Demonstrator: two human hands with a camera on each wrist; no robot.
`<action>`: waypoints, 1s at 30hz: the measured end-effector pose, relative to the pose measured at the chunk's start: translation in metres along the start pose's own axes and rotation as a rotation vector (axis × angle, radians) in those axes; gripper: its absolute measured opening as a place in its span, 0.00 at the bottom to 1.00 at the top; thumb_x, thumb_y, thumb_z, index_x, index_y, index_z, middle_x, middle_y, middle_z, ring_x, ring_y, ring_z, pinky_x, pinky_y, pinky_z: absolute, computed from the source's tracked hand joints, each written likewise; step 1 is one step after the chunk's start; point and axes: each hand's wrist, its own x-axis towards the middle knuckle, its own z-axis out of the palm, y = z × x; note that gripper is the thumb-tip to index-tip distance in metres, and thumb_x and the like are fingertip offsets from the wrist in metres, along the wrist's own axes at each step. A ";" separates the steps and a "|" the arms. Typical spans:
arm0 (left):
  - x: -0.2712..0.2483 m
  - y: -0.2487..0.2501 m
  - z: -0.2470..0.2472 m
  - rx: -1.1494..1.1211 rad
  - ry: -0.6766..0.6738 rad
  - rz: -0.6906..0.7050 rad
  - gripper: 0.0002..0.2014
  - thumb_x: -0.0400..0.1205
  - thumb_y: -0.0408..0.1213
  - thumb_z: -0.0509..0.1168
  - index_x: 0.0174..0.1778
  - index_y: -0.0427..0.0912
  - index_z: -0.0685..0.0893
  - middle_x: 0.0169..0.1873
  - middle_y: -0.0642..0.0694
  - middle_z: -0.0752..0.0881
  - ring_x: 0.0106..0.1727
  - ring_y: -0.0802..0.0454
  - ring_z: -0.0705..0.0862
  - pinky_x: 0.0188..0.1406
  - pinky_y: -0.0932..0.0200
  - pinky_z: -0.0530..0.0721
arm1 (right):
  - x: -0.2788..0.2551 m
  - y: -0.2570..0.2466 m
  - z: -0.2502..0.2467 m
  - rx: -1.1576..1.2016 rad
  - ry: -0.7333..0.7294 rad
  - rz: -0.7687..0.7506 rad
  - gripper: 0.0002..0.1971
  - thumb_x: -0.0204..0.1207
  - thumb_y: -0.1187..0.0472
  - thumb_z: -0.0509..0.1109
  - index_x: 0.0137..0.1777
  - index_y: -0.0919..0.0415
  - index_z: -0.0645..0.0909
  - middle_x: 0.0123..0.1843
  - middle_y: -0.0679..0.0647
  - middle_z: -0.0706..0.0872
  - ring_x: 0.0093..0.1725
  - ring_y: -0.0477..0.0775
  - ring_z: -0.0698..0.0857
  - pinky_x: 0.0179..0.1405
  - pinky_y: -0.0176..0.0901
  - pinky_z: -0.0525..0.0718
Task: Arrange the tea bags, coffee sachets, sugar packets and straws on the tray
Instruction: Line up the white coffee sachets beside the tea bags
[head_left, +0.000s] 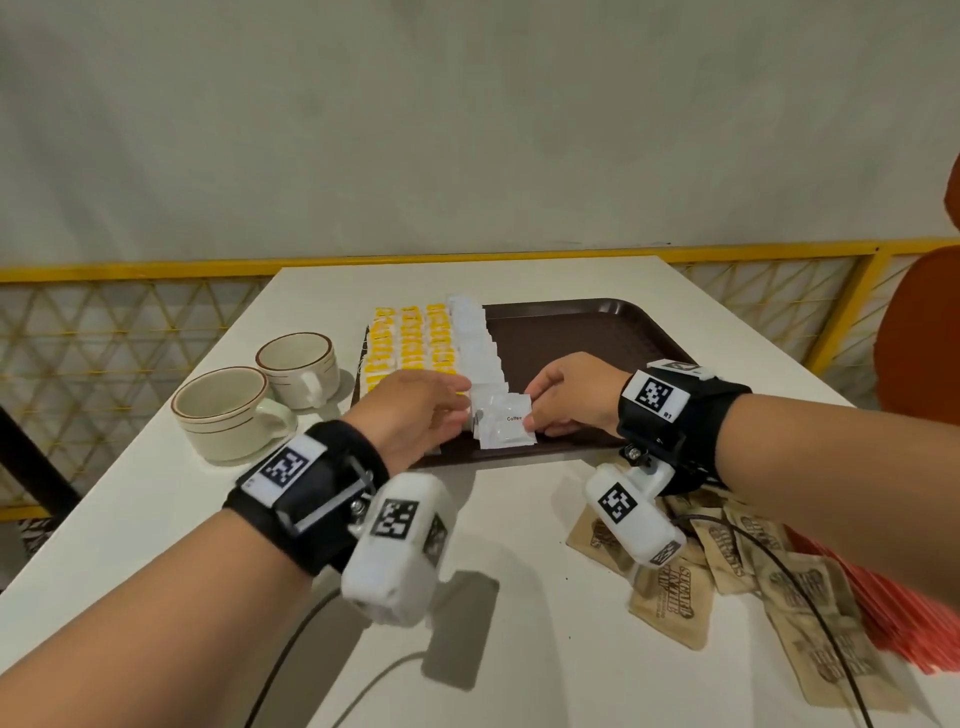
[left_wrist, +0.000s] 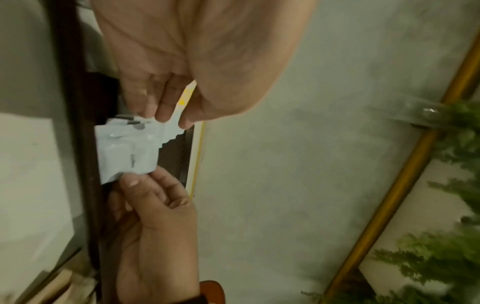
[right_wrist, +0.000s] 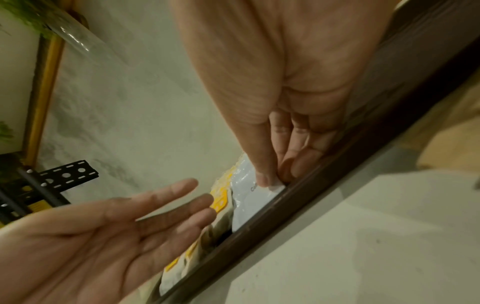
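1. head view: the step in hand looks like the coffee row. on the brown tray (head_left: 597, 332), yellow tea bags (head_left: 410, 338) fill the left part in columns, and a column of white coffee sachets (head_left: 478, 348) runs from the far edge toward the person. the nearest coffee sachet (head_left: 506, 427) sits at the tray's near edge, its printed face up, with the word reading left to right for the person. it looks close to square, so no long axis can be told. the right hand (head_left: 571, 395) pinches its right edge; the left hand (head_left: 415, 410) meets its left edge. brown sugar packets (head_left: 727, 561) and red straws (head_left: 841, 597) lie on the white worktop (head_left: 519, 649) near the person (neither kind shows on the tray).

2. left wrist view: the left hand's fingers (left_wrist: 166, 102) come down onto the sachet's (left_wrist: 127, 148) edge with the thumb beside them; whether they pinch or only press is unclear.

3. right wrist view: the right hand's (right_wrist: 280, 102) grip is clamped on the sachet's (right_wrist: 254, 197) corner, thumb on top, just inside the tray rim (right_wrist: 298, 197). here the left hand (right_wrist: 91, 236) shows straight, spread fingers, so its grip reads as apart.

4. next move, as a judgement: let go once the sachet lies in line with its column, then fetch the sugar packets and lay them in the bare right part of the tray.
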 end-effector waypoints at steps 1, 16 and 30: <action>-0.004 -0.003 0.001 -0.025 -0.013 -0.035 0.10 0.87 0.27 0.53 0.47 0.37 0.80 0.41 0.40 0.81 0.42 0.49 0.82 0.52 0.57 0.82 | 0.000 0.000 0.001 0.013 -0.007 -0.001 0.10 0.66 0.76 0.78 0.43 0.64 0.83 0.39 0.63 0.87 0.31 0.53 0.85 0.49 0.50 0.89; 0.003 -0.005 0.008 0.010 -0.031 -0.151 0.22 0.87 0.41 0.57 0.76 0.37 0.69 0.62 0.32 0.82 0.64 0.41 0.82 0.67 0.53 0.80 | 0.006 -0.005 0.013 0.042 0.044 -0.008 0.11 0.67 0.78 0.78 0.43 0.65 0.82 0.42 0.66 0.87 0.48 0.67 0.89 0.52 0.56 0.89; 0.002 -0.004 0.006 0.078 -0.043 -0.117 0.23 0.87 0.43 0.58 0.78 0.40 0.67 0.64 0.32 0.81 0.64 0.41 0.82 0.62 0.53 0.81 | 0.003 -0.004 0.006 0.072 0.029 -0.009 0.12 0.69 0.76 0.77 0.50 0.67 0.81 0.42 0.63 0.86 0.43 0.57 0.89 0.52 0.55 0.89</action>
